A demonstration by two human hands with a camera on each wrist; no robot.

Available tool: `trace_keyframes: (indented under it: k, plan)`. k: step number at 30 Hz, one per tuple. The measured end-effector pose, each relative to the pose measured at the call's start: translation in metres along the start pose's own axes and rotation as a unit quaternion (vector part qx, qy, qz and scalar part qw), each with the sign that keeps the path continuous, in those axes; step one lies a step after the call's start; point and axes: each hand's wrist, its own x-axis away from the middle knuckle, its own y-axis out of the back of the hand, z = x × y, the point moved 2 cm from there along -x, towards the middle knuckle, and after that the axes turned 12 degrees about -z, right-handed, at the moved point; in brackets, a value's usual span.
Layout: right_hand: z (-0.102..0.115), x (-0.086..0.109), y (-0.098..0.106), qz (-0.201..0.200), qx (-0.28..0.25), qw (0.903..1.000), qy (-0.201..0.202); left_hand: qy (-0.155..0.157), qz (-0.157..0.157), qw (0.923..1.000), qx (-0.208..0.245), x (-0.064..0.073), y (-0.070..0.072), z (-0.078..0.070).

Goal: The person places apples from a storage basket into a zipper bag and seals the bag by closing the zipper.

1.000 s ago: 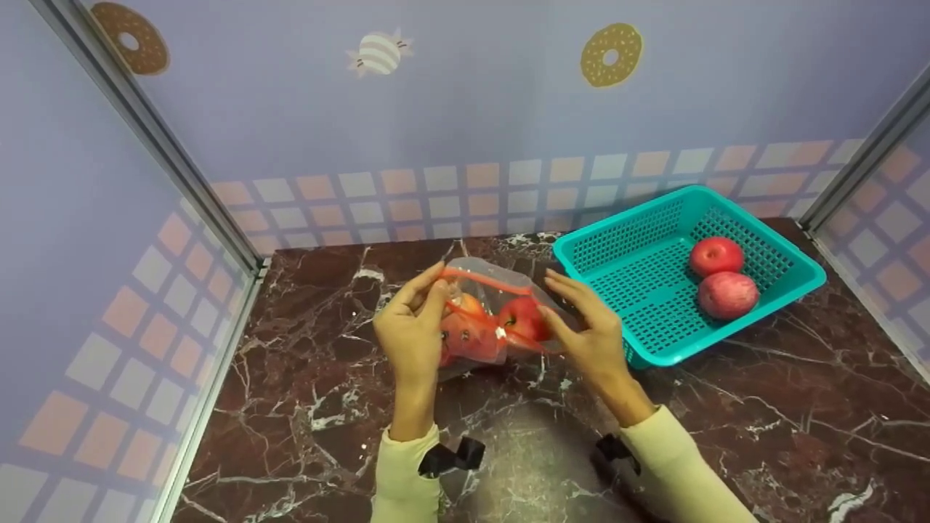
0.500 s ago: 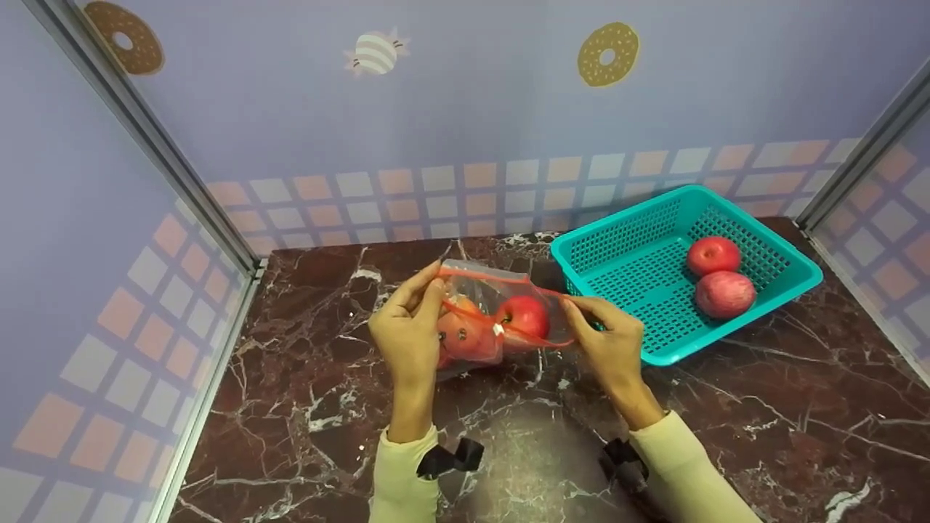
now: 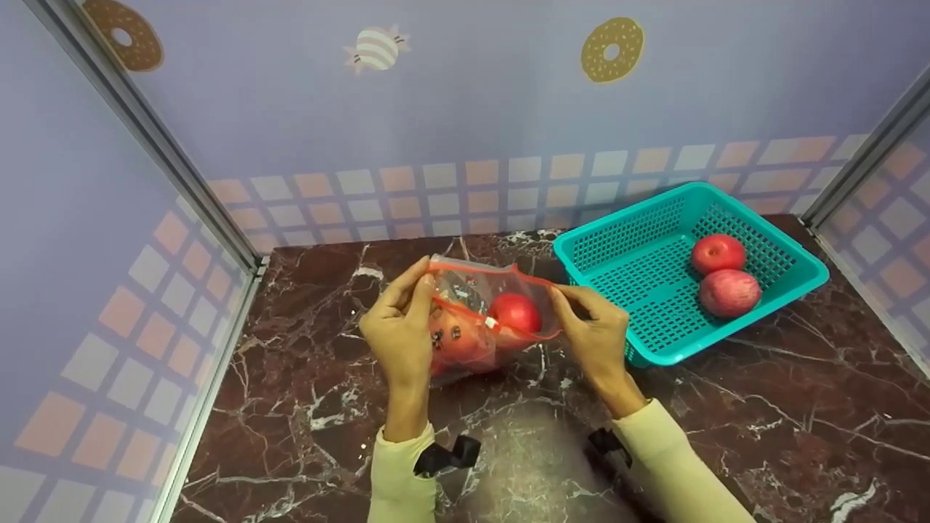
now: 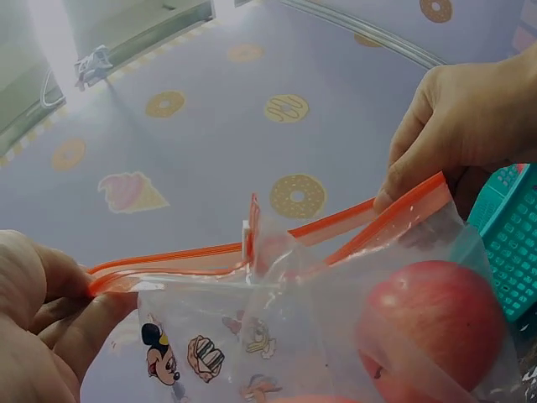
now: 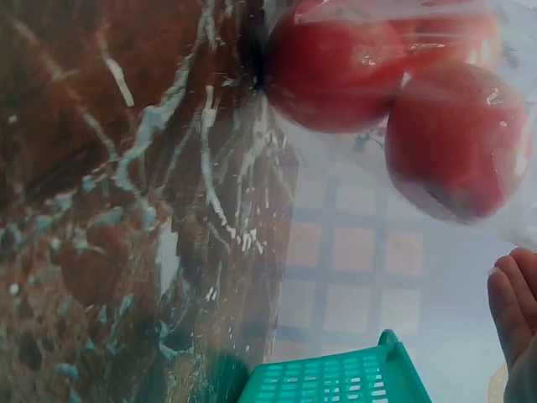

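Your left hand [image 3: 399, 319] and right hand [image 3: 597, 327] pinch the zip bag [image 3: 472, 349] by its gaping rim over the counter [image 3: 312, 450], apples [image 3: 515, 312] inside (looks part done: zip unsealed, two more apples [image 3: 730, 293] in the basket [image 3: 647, 294]).

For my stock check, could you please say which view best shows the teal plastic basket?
The head view: the teal plastic basket appears nearly whole, two red apples inside. Left wrist shows part at the right edge; right wrist, a corner at the bottom.
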Motion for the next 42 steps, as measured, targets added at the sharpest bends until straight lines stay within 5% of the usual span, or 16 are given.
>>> trace_keyframes:
  k: [13,20,32,42]
  plan:
    - [-0.003,0.006,0.002,0.046,0.025,0.9985,-0.013,0.004,0.067,0.9945,-0.080,-0.002,0.000,0.007]
    - [-0.004,0.001,0.008,0.055,0.036,0.9976,-0.022,-0.001,0.062,0.9945,-0.085,-0.002,0.001,0.007]
    - [-0.038,-0.007,0.029,0.080,0.016,0.9967,-0.005,0.002,0.066,0.9953,-0.072,0.000,-0.002,0.005]
    - [-0.018,-0.038,0.057,0.052,0.034,0.9976,-0.030,0.005,0.067,0.9957,-0.064,0.001,-0.004,0.006]
